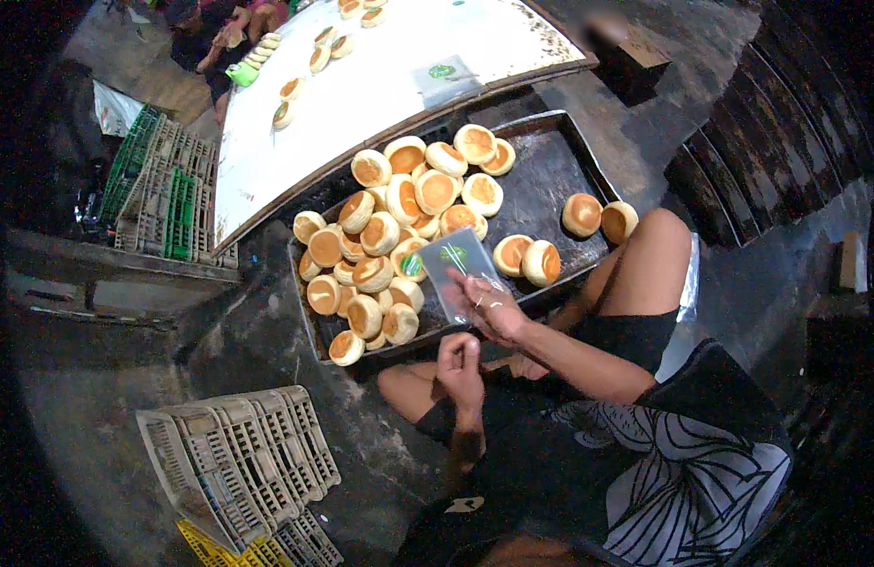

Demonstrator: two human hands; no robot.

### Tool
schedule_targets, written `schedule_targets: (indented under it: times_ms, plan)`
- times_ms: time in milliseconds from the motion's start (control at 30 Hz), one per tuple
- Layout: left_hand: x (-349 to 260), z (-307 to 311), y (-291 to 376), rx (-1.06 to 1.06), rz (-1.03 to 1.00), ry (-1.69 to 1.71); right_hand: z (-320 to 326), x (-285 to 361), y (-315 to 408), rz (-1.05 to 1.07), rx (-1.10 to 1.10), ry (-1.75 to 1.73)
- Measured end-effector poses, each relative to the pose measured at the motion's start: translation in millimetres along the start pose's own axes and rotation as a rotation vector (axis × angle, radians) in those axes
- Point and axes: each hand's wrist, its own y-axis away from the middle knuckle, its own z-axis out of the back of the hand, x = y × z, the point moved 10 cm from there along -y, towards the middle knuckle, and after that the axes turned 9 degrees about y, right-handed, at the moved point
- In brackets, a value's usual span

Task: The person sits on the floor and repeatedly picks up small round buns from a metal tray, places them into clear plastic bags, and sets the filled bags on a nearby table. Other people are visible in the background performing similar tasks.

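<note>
In my right hand (492, 306) is a flat clear plastic bag (454, 266) with a green print, held over the near edge of a dark metal baking tray (550, 159). My left hand (460, 368) is curled shut just below it, near my knee, with nothing visible in it. Many round buns (373, 273) with browned tops are heaped on the tray's left side. Two buns (527, 259) lie just right of the bag, and another pair (598, 219) rests farther right by my raised knee. Part of the tray's near edge is hidden by my arm and leg.
Beyond the tray stands a low white-topped table (352, 99) with several buns and another clear bag (447, 79). Another person's hands (232, 32) are at its far left. Plastic crates (242, 461) stand at lower left, more crates (171, 191) at left. Dark stacked trays (770, 142) are at right.
</note>
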Motion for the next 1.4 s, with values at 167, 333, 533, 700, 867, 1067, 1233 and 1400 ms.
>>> schedule_targets:
  times_ms: [167,333,533,700,867,1067,1233,1400]
  plan:
    - [48,35,7,-0.235,0.415,0.952,-39,-60,33,-0.233,0.099,-0.327]
    - [67,142,13,-0.611,0.311,0.647,73,37,-31,0.279,-0.032,1.525]
    - [20,152,5,-0.681,0.087,0.709,164,81,-58,-0.006,-0.236,2.162]
    - [34,198,32,-1.089,-0.024,0.739,60,73,-10,0.252,-0.248,1.285]
    - [44,82,-16,-0.495,0.061,0.856,-16,38,18,0.434,-0.29,1.15]
    - [21,33,3,-0.455,0.267,0.829,-48,18,5,0.403,-0.36,1.109]
    - [17,38,12,-0.183,0.473,0.22,-33,-11,-13,0.285,0.065,1.485]
    - [49,-14,4,0.483,0.165,-1.283,-89,149,-69,0.577,-0.226,1.679]
